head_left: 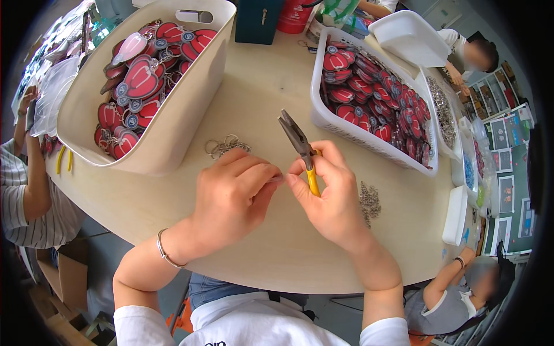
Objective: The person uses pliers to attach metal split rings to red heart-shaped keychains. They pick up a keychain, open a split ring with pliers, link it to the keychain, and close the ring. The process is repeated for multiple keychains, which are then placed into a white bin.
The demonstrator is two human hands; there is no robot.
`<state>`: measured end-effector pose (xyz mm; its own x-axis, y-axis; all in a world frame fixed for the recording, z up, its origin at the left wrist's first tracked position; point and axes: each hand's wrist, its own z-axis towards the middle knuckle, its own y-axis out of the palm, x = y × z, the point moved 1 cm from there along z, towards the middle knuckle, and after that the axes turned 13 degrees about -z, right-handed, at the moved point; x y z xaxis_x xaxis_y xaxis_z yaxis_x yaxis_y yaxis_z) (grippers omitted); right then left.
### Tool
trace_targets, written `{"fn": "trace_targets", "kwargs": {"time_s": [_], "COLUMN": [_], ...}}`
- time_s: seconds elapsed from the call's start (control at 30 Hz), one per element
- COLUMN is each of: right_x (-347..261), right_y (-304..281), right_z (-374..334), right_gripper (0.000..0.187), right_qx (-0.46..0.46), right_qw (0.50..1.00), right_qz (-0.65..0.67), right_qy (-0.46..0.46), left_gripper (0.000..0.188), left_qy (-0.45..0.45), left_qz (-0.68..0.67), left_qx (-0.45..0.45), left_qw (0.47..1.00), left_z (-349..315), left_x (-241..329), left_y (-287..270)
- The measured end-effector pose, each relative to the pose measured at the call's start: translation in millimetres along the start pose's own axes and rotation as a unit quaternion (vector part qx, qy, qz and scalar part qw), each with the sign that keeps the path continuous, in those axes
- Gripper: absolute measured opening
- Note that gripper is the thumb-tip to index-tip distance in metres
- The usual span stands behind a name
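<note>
My left hand [228, 193] is closed in a pinch over the near middle of the table, with a bracelet on its wrist. A thin, clear-edged piece [276, 179] shows between its fingers, mostly hidden, so its kind cannot be made out. My right hand [337, 202] grips pliers [297, 139] with yellow handles, their dark jaws pointing up and away. Its thumb and fingertip meet the edge of the thin piece. Just beyond my left hand lies a heap of metal key rings [218, 147]. Small metal links [370, 203] are piled beside my right hand.
A tall cream bin [199, 112] of red heart-shaped keychains stands at left. At right, a white basket [378, 149] holds many red charms. White trays [456, 214] line the right edge. Yellow-handled pliers [64, 160] lie far left. Other people sit around the table.
</note>
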<state>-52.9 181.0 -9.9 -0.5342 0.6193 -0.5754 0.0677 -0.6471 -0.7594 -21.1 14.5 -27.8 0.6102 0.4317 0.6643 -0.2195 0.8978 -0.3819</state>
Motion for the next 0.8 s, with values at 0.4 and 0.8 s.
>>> {"fn": "trace_targets", "kwargs": {"time_s": [0.4,0.8], "right_x": [3.4,13.9], "right_y": [26.7,23.4], "right_z": [-6.4,-1.3], "right_gripper": [0.018,0.012], "right_qx": [-0.043,-0.15], "right_qw": [0.999,0.986], "right_qz": [-0.025,-0.068], "right_qy": [0.016,0.0], "left_gripper": [0.011,0.014], "left_qy": [-0.098,-0.053], "left_qz": [-0.053,-0.045], "left_qx": [0.094,0.122], "left_qw": [0.989,0.99], "left_z": [9.6,11.8], "left_x": [-7.1,-4.1], "left_y": [-26.8,-31.4]}}
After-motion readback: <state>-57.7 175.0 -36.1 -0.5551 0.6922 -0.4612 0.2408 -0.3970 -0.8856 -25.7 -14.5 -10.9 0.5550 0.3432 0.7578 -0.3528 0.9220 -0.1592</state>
